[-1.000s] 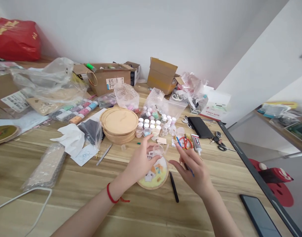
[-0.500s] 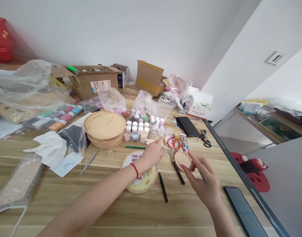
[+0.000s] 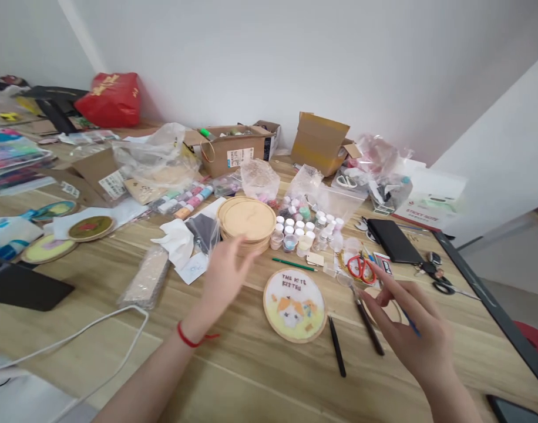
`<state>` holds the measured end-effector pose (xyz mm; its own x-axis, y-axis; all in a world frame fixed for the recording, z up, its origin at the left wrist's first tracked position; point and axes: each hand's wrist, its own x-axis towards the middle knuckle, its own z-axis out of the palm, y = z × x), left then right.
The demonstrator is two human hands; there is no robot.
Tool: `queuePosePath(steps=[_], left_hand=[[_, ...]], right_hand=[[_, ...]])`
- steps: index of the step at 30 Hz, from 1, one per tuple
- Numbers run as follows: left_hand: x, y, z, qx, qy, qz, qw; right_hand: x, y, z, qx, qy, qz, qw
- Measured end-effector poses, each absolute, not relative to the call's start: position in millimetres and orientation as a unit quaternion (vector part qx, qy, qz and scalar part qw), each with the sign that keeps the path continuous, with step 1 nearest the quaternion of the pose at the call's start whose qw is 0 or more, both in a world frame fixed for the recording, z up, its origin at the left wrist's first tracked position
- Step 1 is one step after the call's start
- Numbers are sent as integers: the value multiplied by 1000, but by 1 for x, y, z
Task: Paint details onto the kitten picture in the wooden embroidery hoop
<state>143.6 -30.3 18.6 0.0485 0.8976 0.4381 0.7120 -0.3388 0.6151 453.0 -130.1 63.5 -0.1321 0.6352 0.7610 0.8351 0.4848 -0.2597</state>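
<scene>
At the near middle of the pale wood-grain table (image 3: 251, 367), the left hand (image 3: 227, 273) has swung away from the round wooden-framed picture of an orange-and-white kitten on a yellow ground (image 3: 294, 304). Half a second ago it half covered that picture. It now hovers just to the picture's left, motion-blurred, with its fingers spread apart and holding nothing, and a thin red string bracelet (image 3: 190, 339) at the wrist. The picture therefore lies fully uncovered, flat on the table between the two hands. Dark lettering shows along its top, and its face looks matt and slightly grainy inside the smooth rim. The right hand (image 3: 410, 329) has kept its place. It has a thin blue-tipped stick (image 3: 413, 325) clamped among its fingers, and the rest of them fan loosely over a small plain wooden disc (image 3: 391, 310); whether they touch the disc cannot be told. Two slim black sticks (image 3: 337, 352) lie just right of the picture. Farther back are a stack of smooth round wooden plates (image 3: 245, 220), a cluster of small clear jars with white caps (image 3: 302, 226), glossy red-handled scissors (image 3: 361, 267), a green pencil (image 3: 294, 265) and a crumpled white tissue (image 3: 176, 241).
</scene>
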Motion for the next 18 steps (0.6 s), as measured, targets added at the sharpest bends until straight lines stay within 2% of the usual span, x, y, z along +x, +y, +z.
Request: queuePosePath(steps=[4,7,13,18], left_hand=[[62,-25,2,617,738,263,-81],[38,-29,-15,624,746,209,-98],[27,-33,-30,657,697,269,-101],[17,-24,-21,638,692,317,-118]], right_hand=[[442,-124,61,-476,-757,-92,439],[429,-119,58,-461,-770,-75,434],[405,-119,59,-449,-770,-17,453],[394,-123,63,-469,-712,113,510]])
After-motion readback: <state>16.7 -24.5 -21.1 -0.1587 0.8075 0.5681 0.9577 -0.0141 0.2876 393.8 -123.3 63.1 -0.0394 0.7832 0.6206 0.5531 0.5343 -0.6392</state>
